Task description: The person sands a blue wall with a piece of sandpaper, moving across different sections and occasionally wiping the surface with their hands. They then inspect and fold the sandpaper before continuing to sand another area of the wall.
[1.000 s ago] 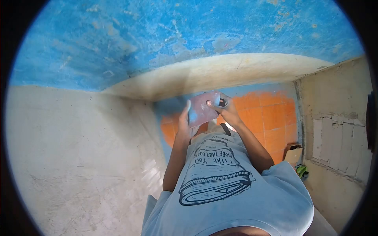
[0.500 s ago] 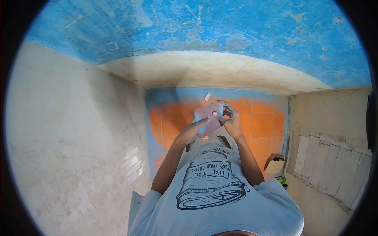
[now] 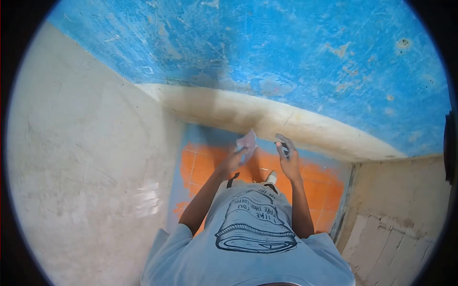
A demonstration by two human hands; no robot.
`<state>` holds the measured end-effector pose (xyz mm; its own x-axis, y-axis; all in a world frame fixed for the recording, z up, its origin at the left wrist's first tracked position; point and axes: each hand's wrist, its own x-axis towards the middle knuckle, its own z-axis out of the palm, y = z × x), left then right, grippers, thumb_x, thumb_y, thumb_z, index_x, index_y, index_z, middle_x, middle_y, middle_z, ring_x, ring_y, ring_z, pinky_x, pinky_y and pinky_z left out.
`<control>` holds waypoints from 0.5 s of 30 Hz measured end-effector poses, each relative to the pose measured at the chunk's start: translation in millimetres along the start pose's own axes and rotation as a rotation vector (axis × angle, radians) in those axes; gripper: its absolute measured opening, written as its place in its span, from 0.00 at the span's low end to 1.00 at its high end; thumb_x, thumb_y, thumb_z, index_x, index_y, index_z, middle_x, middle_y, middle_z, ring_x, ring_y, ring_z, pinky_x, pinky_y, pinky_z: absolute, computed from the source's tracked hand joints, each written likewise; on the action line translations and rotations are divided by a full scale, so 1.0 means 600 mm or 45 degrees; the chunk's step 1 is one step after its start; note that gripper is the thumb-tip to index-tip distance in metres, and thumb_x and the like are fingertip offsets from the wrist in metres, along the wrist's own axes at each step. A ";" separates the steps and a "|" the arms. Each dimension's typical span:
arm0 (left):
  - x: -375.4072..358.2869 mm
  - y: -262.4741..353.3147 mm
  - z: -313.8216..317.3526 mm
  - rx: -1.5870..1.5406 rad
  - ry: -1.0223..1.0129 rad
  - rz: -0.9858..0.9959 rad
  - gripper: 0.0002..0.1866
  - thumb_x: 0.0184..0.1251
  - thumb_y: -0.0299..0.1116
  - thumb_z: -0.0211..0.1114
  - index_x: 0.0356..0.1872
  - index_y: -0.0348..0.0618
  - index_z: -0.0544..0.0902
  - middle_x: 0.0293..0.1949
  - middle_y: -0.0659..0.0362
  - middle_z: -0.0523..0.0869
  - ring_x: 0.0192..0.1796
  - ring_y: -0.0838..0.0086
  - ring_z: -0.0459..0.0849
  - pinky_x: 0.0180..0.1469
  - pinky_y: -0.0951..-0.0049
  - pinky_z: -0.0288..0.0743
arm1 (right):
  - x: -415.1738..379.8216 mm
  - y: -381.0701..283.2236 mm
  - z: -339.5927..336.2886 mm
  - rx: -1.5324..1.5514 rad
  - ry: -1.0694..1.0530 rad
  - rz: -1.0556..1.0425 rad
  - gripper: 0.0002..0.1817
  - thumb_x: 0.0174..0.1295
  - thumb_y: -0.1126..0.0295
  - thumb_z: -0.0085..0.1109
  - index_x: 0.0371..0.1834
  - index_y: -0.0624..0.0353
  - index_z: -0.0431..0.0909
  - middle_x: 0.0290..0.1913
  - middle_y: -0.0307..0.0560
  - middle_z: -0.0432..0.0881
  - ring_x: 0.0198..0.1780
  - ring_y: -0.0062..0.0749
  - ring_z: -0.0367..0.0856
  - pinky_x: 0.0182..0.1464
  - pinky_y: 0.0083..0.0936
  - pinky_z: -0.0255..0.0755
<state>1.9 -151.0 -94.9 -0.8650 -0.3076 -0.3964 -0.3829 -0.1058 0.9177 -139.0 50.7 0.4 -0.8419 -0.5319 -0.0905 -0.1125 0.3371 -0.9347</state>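
My left hand [image 3: 233, 161] is closed on a thin, pinkish sheet of sandpaper [image 3: 246, 141], which is bent and stands up past the fingers. To its right, apart from the sheet, my right hand [image 3: 288, 155] is raised with its fingers curled and greyish dust on them. Something small, pale and dark shows between the thumb and fingers; I cannot make out what it is. Both hands are in front of my shirt, above the orange floor.
Ahead rises a blue wall [image 3: 286, 43] with scraped, patchy paint and a cream band [image 3: 214, 105] along its foot. A plain grey wall [image 3: 86, 143] stands at left, a rough one [image 3: 396, 195] at right. Orange floor tiles [image 3: 315, 186] have a blue-grey border.
Both hands were together on the sandpaper; now my right hand has let go of it and moved off to the right. The sheet has turned and bent in my left hand. The view has tilted.
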 end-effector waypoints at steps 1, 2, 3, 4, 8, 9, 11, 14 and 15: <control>0.019 0.004 0.000 0.191 0.001 0.165 0.32 0.77 0.53 0.62 0.71 0.41 0.71 0.47 0.59 0.80 0.46 0.73 0.79 0.44 0.70 0.74 | 0.005 0.013 -0.029 0.044 0.029 -0.014 0.22 0.80 0.57 0.55 0.69 0.58 0.77 0.65 0.51 0.81 0.62 0.39 0.82 0.63 0.35 0.76; 0.045 0.010 0.010 0.113 0.078 0.134 0.29 0.78 0.51 0.61 0.69 0.42 0.72 0.44 0.60 0.80 0.41 0.75 0.79 0.39 0.72 0.74 | 0.015 0.024 -0.057 0.092 0.058 -0.033 0.23 0.80 0.57 0.54 0.69 0.59 0.77 0.65 0.50 0.81 0.62 0.39 0.82 0.63 0.35 0.76; 0.063 0.044 0.023 0.033 0.158 0.108 0.25 0.79 0.48 0.60 0.67 0.43 0.73 0.42 0.62 0.81 0.36 0.77 0.79 0.34 0.74 0.73 | 0.028 0.036 -0.084 0.139 0.086 -0.052 0.23 0.80 0.57 0.54 0.69 0.59 0.77 0.66 0.49 0.81 0.63 0.39 0.81 0.63 0.35 0.76; 0.071 0.114 0.043 -0.327 0.299 -0.119 0.18 0.81 0.42 0.58 0.62 0.43 0.75 0.40 0.63 0.81 0.32 0.80 0.80 0.29 0.77 0.73 | 0.041 0.055 -0.108 0.113 0.108 -0.037 0.23 0.80 0.56 0.54 0.71 0.56 0.76 0.69 0.52 0.79 0.66 0.43 0.80 0.64 0.40 0.74; 0.188 0.215 0.024 -0.325 0.657 0.527 0.23 0.86 0.39 0.49 0.72 0.39 0.63 0.46 0.58 0.73 0.44 0.75 0.72 0.43 0.72 0.67 | 0.076 0.046 -0.169 0.252 0.299 -0.084 0.25 0.81 0.57 0.51 0.73 0.62 0.71 0.74 0.58 0.72 0.77 0.45 0.68 0.74 0.46 0.64; 0.221 0.256 0.011 -0.179 0.862 0.618 0.28 0.87 0.39 0.47 0.79 0.36 0.58 0.58 0.51 0.71 0.57 0.68 0.71 0.56 0.67 0.68 | 0.085 0.041 -0.177 0.197 0.328 -0.133 0.28 0.81 0.55 0.51 0.75 0.61 0.68 0.77 0.59 0.66 0.79 0.46 0.63 0.76 0.46 0.61; 0.270 0.321 0.036 0.026 1.255 0.895 0.35 0.87 0.43 0.46 0.82 0.33 0.48 0.79 0.40 0.59 0.80 0.56 0.61 0.78 0.60 0.56 | 0.104 0.029 -0.189 0.087 0.390 -0.251 0.33 0.81 0.51 0.49 0.81 0.59 0.61 0.84 0.61 0.54 0.84 0.49 0.53 0.81 0.46 0.55; 0.346 0.398 0.118 -0.046 1.443 0.979 0.39 0.88 0.47 0.44 0.83 0.34 0.37 0.83 0.37 0.35 0.85 0.48 0.34 0.83 0.52 0.31 | 0.128 -0.020 -0.186 0.037 0.399 -0.265 0.38 0.82 0.54 0.48 0.86 0.57 0.44 0.87 0.61 0.28 0.88 0.55 0.32 0.84 0.50 0.37; 0.361 0.397 0.160 -0.097 1.424 0.969 0.42 0.87 0.50 0.43 0.83 0.34 0.34 0.83 0.37 0.23 0.85 0.46 0.22 0.83 0.49 0.23 | 0.135 -0.027 -0.186 0.009 0.394 -0.285 0.40 0.82 0.52 0.48 0.87 0.56 0.40 0.87 0.59 0.24 0.87 0.53 0.28 0.84 0.50 0.34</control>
<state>-308.0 -152.4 35.5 -0.1139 -0.9068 0.4059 0.1187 0.3932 0.9118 -264.2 88.7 46.5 -0.9166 -0.3317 0.2232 -0.3090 0.2332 -0.9220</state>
